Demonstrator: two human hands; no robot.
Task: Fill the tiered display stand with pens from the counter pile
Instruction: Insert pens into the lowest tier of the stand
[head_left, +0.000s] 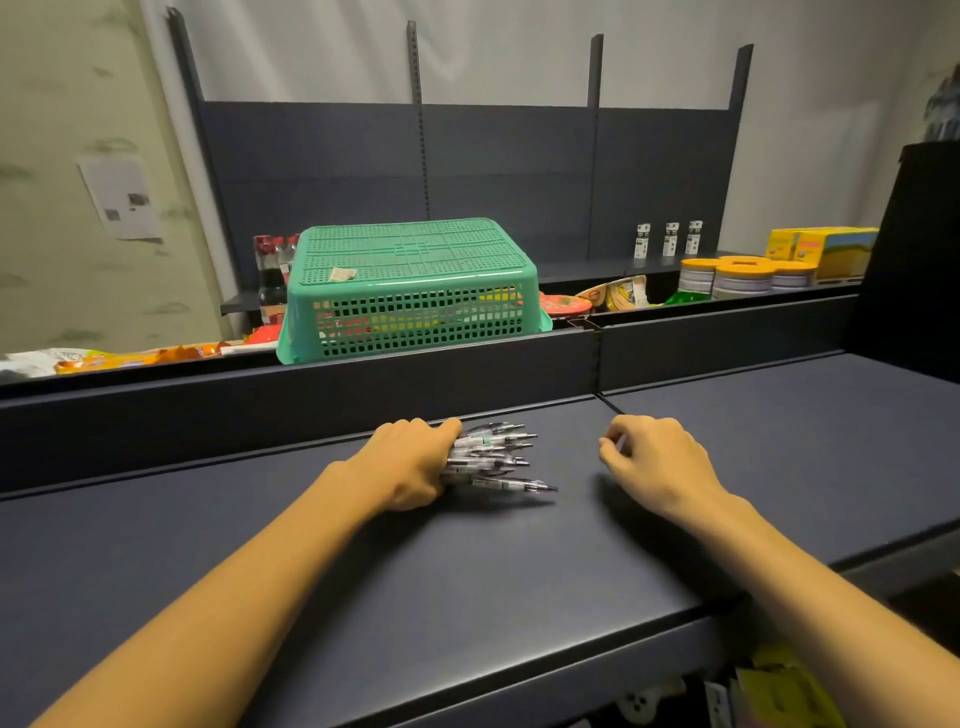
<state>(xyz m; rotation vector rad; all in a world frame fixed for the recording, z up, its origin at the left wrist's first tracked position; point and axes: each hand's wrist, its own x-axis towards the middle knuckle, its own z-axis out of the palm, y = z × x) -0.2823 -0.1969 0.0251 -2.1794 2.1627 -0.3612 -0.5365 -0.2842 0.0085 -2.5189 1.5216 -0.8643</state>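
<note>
Right now your left hand (410, 467) is wrapped around a thick bundle of pens (493, 457) lying on the dark counter (467, 571), while your right hand (657, 460) sits curled just beside them, pinching what looks like one slim pen. Lift that fat bundle loosely and outer pens could slide free and roll toward the counter's edge. No tiered stand is in view, so you'd be carrying them blind.

One head-worn wide-angle view, forward and down, close over the dark counter (467, 561), shelving beyond.
</note>
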